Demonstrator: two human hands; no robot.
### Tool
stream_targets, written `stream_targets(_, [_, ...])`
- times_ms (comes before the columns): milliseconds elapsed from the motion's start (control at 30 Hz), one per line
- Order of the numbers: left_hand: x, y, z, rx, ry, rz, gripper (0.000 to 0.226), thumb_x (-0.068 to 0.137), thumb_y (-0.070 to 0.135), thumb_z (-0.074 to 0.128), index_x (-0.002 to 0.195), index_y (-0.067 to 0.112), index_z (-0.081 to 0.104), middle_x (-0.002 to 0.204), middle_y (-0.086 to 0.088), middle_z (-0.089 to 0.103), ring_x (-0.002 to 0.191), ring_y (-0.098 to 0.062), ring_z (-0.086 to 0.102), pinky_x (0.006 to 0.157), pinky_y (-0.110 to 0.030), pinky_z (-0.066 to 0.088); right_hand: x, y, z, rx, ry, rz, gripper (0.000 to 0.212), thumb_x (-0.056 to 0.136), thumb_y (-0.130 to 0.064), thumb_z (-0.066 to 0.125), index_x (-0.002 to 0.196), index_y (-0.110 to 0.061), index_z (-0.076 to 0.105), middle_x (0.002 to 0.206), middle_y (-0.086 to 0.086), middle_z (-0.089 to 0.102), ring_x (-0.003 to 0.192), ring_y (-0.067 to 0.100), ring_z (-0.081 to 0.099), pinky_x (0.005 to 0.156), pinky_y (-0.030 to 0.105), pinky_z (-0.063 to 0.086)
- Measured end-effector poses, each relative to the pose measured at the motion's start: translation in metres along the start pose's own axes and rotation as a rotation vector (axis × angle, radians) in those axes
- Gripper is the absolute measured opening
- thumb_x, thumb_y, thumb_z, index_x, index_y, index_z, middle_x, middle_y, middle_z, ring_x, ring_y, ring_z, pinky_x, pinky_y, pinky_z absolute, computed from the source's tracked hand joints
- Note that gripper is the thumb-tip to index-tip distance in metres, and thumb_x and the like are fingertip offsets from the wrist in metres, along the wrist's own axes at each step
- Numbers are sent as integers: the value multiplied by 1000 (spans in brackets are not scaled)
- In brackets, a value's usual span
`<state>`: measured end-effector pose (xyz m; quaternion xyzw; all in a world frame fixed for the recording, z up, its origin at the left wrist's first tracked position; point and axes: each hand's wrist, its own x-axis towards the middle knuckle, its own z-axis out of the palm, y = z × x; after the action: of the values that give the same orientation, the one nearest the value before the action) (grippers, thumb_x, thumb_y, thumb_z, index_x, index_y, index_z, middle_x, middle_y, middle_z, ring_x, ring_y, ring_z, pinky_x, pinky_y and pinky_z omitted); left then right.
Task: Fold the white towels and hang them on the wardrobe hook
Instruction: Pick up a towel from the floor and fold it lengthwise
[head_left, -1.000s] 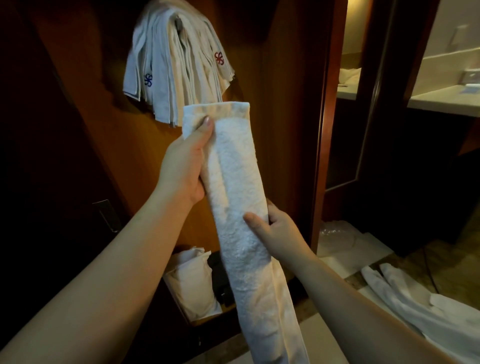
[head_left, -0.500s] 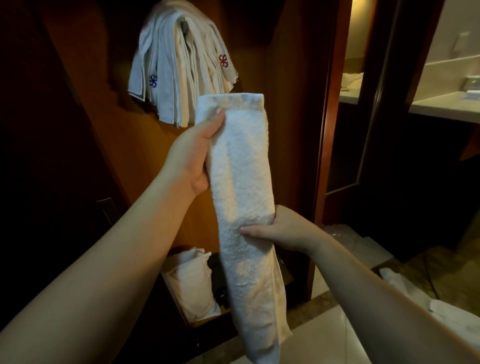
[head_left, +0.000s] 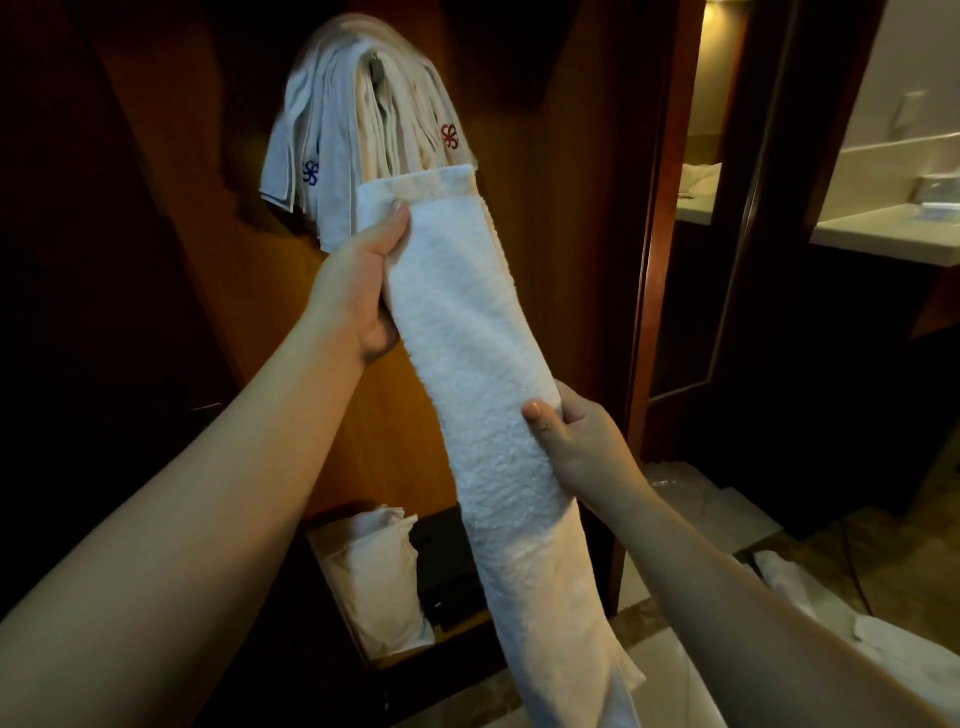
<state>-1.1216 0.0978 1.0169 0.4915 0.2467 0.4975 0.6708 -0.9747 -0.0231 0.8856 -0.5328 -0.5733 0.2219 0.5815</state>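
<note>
A long white towel, folded into a narrow strip, hangs lengthwise in front of me. My left hand grips it near its top end, thumb on the front. My right hand holds its right edge about halfway down, thumb pressed on the front. Directly behind the towel's top edge, several folded white towels with small red and blue emblems hang in a bunch inside the wooden wardrobe. The hook itself is hidden under them.
A white bag and a dark box sit on the wardrobe's low shelf. More white cloth lies on the floor at the right. A doorway with a pale countertop opens at the right.
My right hand has turned from lying across the towel's front to holding its right edge with the thumb up. The towel now slants more to the lower right.
</note>
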Motion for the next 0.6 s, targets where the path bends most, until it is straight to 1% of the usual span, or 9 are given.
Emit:
stream_targets(33, [2,0,0,-13,-1,-9,33,98,28,61,125,8,61,110,-14,74,100,-29,73,79,-46,61,0,-2,-1,3,-14,-17,62,58,-96,45,98,-51,59,95,-37,65,93,-19,59,70,2,45])
stream_targets(133, [7,-1,2,-70,-2,-27,30,99,26,60,123,8,60,109,-15,75,98,-31,73,81,-51,60,0,-5,-4,-4,-64,-43,44,67,-87,50,95,-54,62,109,-25,61,102,-17,57,77,4,46])
stream_targets(233, [10,0,7,-127,9,-28,21,100,25,57,113,8,61,101,-14,76,93,-31,74,81,-51,60,4,5,-5,-132,-164,31,33,78,-75,60,96,-47,63,121,-11,56,109,-1,57,89,20,52])
stream_targets(300, [14,-1,9,-142,14,-28,19,102,24,56,108,7,61,97,-14,77,89,-30,75,78,-48,61,2,19,-4,-161,-203,137,19,83,-62,62,91,-45,62,122,-8,59,107,2,59,94,30,51])
stream_targets(333, [16,-1,10,-132,21,-34,18,101,24,56,108,8,61,96,-14,77,89,-30,75,78,-48,61,-1,25,-3,-164,-214,181,16,83,-59,61,89,-45,62,121,-6,62,105,4,61,96,32,51])
stream_targets(400, [20,-2,9,-85,42,-67,16,99,25,59,105,10,60,93,-12,77,87,-29,75,79,-50,61,-5,34,-1,-152,-243,232,22,82,-65,59,89,-45,66,118,-4,67,105,8,65,97,35,52])
stream_targets(433, [23,-2,8,-62,48,-86,16,98,26,61,104,11,59,92,-12,77,87,-30,75,82,-52,60,-6,36,0,-143,-259,241,25,82,-67,59,90,-45,67,117,-5,68,105,8,66,97,34,53])
stream_targets(500, [29,0,8,-32,47,-124,17,96,26,64,105,12,58,93,-12,77,89,-32,75,86,-55,58,-7,36,2,-131,-263,253,28,80,-65,56,94,-44,67,116,-6,69,103,5,67,92,26,53])
stream_targets(600, [41,5,5,20,62,-147,20,94,25,66,104,12,57,93,-13,77,91,-33,74,85,-56,57,-8,29,6,-43,-200,247,39,80,-63,51,109,-40,63,107,-14,71,96,-6,67,76,9,49])
